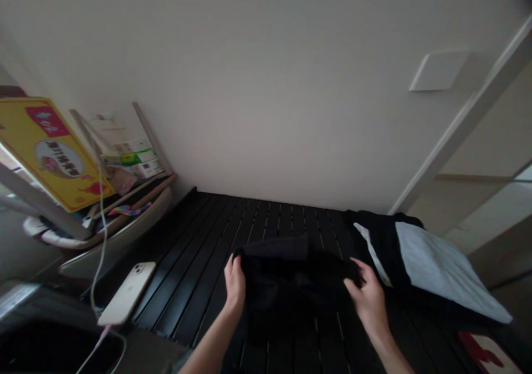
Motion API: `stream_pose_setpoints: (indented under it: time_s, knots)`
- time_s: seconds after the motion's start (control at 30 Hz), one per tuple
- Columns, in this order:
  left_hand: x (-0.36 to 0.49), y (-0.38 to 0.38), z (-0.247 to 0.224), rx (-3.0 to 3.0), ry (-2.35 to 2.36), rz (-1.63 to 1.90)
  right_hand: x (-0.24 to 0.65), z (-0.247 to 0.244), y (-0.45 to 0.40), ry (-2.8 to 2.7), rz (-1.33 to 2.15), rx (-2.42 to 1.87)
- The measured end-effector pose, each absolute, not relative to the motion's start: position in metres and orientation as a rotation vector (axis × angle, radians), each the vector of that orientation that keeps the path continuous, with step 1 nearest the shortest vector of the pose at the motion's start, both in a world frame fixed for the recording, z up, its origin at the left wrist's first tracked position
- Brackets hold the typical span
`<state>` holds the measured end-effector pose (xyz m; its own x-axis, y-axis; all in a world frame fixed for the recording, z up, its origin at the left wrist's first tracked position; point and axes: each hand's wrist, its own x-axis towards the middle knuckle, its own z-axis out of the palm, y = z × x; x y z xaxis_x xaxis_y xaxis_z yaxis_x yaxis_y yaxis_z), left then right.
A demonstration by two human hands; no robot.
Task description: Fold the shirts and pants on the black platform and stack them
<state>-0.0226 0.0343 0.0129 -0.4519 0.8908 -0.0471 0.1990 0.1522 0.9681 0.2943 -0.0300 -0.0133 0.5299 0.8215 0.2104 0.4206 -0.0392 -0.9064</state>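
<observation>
A piece of black cloth (291, 291), dark and blurred so that its kind of garment cannot be made out, is stretched between my two hands above a black slatted surface (187, 252). My left hand (235, 280) pinches its left end, thumb on top. At the opposite end, my right hand (366, 291) grips the cloth between thumb and fingers. The fabric sags and hangs down between the hands. Just right of my right hand lies a stack of folded black and grey clothes (436, 263).
A white phone (128, 293) with a charging cable lies at the left edge of the slats. Beyond it stands a basket-like holder (153, 210) with small boxes and a yellow printed package (54, 152). A pale wall (282, 97) rises behind. A red-and-white item (486, 354) sits lower right.
</observation>
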Motion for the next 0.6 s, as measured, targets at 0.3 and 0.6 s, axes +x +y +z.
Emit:
stream_pose_setpoints:
  time_s: [0.3, 0.6]
  knots:
    - [-0.064, 0.049, 0.012, 1.294, 2.147, 0.994, 0.279, 0.029, -0.062, -1.534, 0.094, -1.857]
    - [-0.019, 0.052, 0.002, 1.991, 1.797, 0.575, 0.282, -0.027, -0.027, -1.769, 0.336, -2.268]
